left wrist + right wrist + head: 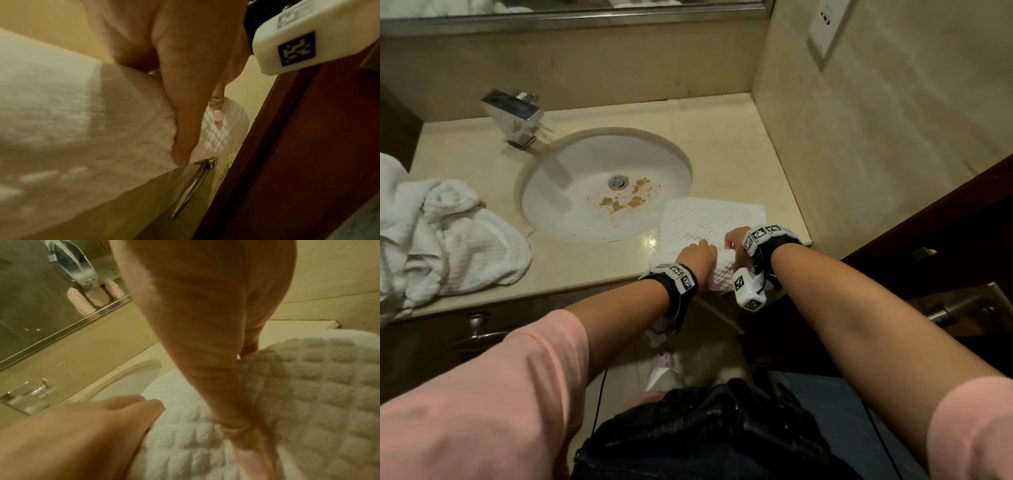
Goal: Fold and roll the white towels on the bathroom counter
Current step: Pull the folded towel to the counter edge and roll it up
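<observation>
A folded white waffle towel [710, 219] lies flat on the counter [739, 154] to the right of the sink. Its near end is rolled up into a roll [724, 270] at the counter's front edge. My left hand [698, 253] grips the roll's left part, fingers curled over it. My right hand [734, 238] grips the right part. In the left wrist view my thumb [185, 129] presses against the towel [82, 121]. The right wrist view shows my right thumb [216, 369] laid along the thick roll [318, 386], with the left hand [82, 426] beside it.
A crumpled pile of white towels [445, 240] lies on the counter's left side. The round sink [571, 219], stained near the drain, and a chrome faucet [513, 116] sit in the middle. A tiled wall [893, 137] and a dark wooden door [945, 222] close off the right.
</observation>
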`<state>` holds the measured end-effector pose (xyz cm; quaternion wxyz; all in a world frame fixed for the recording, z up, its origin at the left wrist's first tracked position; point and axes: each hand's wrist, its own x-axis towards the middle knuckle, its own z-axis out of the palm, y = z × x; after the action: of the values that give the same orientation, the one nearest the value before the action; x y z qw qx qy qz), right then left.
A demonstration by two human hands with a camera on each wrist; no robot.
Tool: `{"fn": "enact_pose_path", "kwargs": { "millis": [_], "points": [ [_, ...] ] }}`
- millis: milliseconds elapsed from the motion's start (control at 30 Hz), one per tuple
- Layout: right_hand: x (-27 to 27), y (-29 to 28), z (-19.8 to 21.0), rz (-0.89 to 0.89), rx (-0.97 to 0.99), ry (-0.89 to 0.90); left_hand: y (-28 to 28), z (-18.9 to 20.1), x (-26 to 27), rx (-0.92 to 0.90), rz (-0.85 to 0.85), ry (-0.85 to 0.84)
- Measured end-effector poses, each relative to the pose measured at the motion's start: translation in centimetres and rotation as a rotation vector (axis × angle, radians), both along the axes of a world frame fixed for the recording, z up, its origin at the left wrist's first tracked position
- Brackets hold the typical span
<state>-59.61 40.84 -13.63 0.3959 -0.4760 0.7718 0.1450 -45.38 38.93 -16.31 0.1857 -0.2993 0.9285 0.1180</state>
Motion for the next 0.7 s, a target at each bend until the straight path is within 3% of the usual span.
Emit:
{"fn": "enact_pose_path", "kwargs": {
  "millis": [133,267,433,567,700],
  "points": [
    [0.6,1.3,-0.4,0.078,-0.008,0.084,-0.9,0.5,-0.7,0.092,0.071,-0.048],
    [0.9,2.4,-1.8,0.033,-0.149,0.131,-2.6,1.5,-1.5,0.152,0.074,-0.123],
    [1.7,3.8,-2.5,0.166,-0.402,0.202,-5.0,2.2,-2.2,0.257,0.132,-0.167],
    [3.1,4.7,-2.7,0.333,-0.384,0.361,-6.2,2.6,-2.7,0.331,0.134,-0.199],
    [4.1,4.7,-3.1,0.316,-0.399,0.466,-6.5,2.7,-2.8,0.367,0.136,-0.217]
  ]
}}
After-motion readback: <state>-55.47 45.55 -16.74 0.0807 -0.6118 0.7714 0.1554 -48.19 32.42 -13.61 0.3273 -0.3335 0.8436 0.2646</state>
